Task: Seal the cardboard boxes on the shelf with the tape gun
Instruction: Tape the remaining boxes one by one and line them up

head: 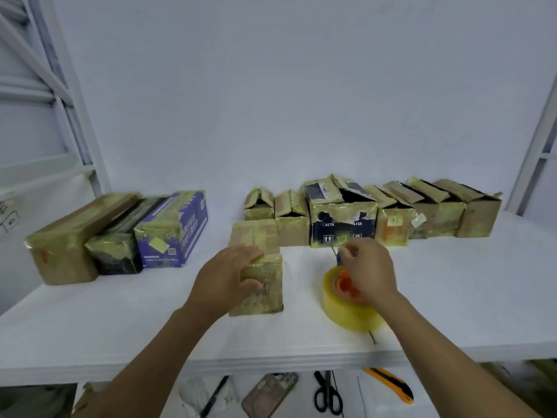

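Head view: a person's two bare forearms reach over a white shelf (120,327) that stands against a white wall.
Left hand (229,276): holds the small box (262,285), with the fingers laid over the near edge of its top and the thumb pressed on its near face.
Small box: brown and wrapped in yellowish tape, flaps down. It stands alone on the shelf in front of the back row, left of the tape gun.
Right hand (367,270): fingers are curled round the upper part of the tape gun (340,256), whose blue piece shows just past the knuckles.
Tape gun: rests on the shelf, right of the small box and apart from it. Its tape roll (349,312) is clear yellow with an orange core and sits toward the shelf's front edge.
Open boxes (393,224): a row along the back right, packed side by side, flaps standing up. One is dark blue with white print; the others are brown.
Closed boxes (120,242): three on the left, side by side, one brown, one black and one purple-blue. All are glossy with tape and lie well apart from the open row.
Below the shelf: scissors (327,393) and a yellow utility knife (391,384), both blurred.
Left edge: a white metal rack frame (60,86).
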